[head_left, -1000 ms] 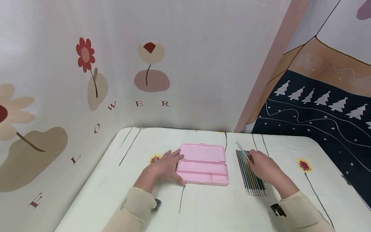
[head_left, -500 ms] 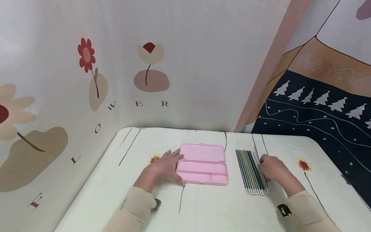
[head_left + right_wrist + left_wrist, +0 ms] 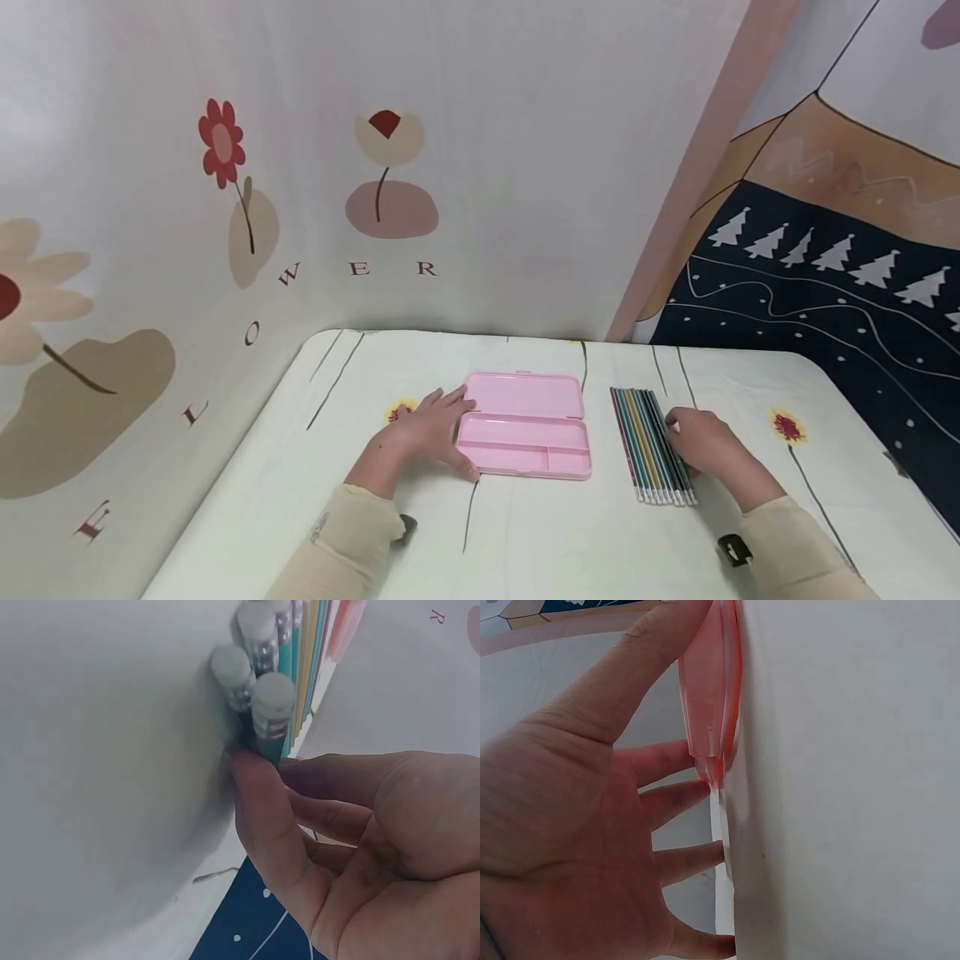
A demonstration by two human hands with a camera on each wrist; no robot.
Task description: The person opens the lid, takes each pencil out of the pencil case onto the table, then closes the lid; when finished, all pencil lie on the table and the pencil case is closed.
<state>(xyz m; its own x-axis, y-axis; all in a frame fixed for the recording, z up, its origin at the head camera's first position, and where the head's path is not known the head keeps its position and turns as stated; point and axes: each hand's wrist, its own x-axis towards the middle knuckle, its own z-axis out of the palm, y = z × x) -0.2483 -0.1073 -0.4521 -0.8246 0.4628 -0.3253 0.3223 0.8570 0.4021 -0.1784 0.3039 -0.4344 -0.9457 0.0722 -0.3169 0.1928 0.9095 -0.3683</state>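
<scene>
A pink pencil case (image 3: 522, 446) lies with its lid laid back on the table, its inside divided into compartments. My left hand (image 3: 429, 433) rests at the case's left side, fingers spread and fairly straight; the left wrist view shows the thumb and fingertips touching the case (image 3: 705, 682) and table. Right of the case, several pencils (image 3: 645, 446) lie side by side, white eraser ends toward me. At the row's right edge is my right hand (image 3: 705, 442). In the right wrist view, its thumb and fingers pinch a dark green pencil (image 3: 274, 712), its eraser raised above its neighbours.
A white cloth with printed flowers covers the table (image 3: 540, 533). Behind it and to the left hangs a pale printed curtain (image 3: 525, 208). A dark blue fabric with white trees (image 3: 810, 292) hangs at the right.
My right hand has moved right and slightly toward me. The pencil that stuck out slanting over the row has come down to the row's right edge. The left hand has stayed put.
</scene>
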